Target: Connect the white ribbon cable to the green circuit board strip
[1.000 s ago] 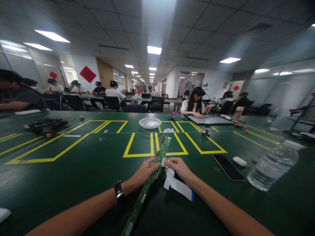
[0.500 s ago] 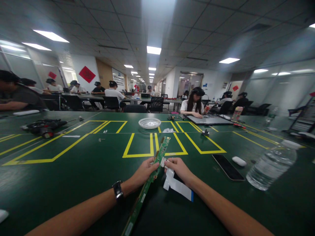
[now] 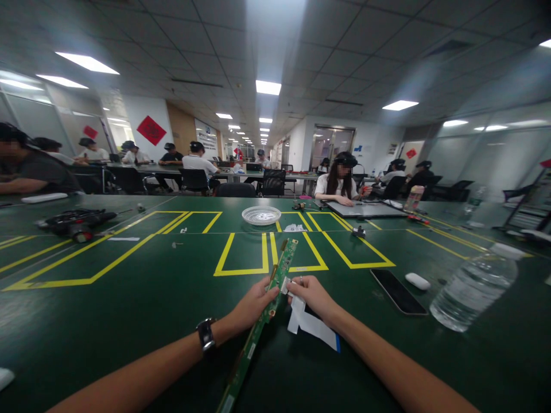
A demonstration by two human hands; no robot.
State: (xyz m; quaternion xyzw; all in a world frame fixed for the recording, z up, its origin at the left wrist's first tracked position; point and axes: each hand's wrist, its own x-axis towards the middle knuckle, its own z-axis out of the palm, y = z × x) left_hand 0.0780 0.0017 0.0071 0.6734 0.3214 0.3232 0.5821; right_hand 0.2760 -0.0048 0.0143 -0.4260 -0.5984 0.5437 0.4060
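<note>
A long, narrow green circuit board [image 3: 251,346] slants up from the lower edge of the view to the middle. My left hand [image 3: 257,301] is closed around it, thumb on its face, with a dark watch on the wrist. My right hand [image 3: 310,293] pinches one end of a white flat ribbon cable [image 3: 316,328] against the board's right edge. The cable hangs folded below my right fingers, and its far end has a blue strip. Whether the cable's end sits inside a connector on the board I cannot tell.
On the green table [image 3: 172,321] lie a white round basket [image 3: 261,215], a black phone [image 3: 398,292], a white earbud case [image 3: 417,281] and a large water bottle [image 3: 473,289]. Dark tools [image 3: 77,222] lie at left. Across the table a person [image 3: 340,182] works at a flat panel [image 3: 368,209].
Both hands keep their hold on the board and the ribbon cable, with barely any movement. The whole view has shifted very slightly.
</note>
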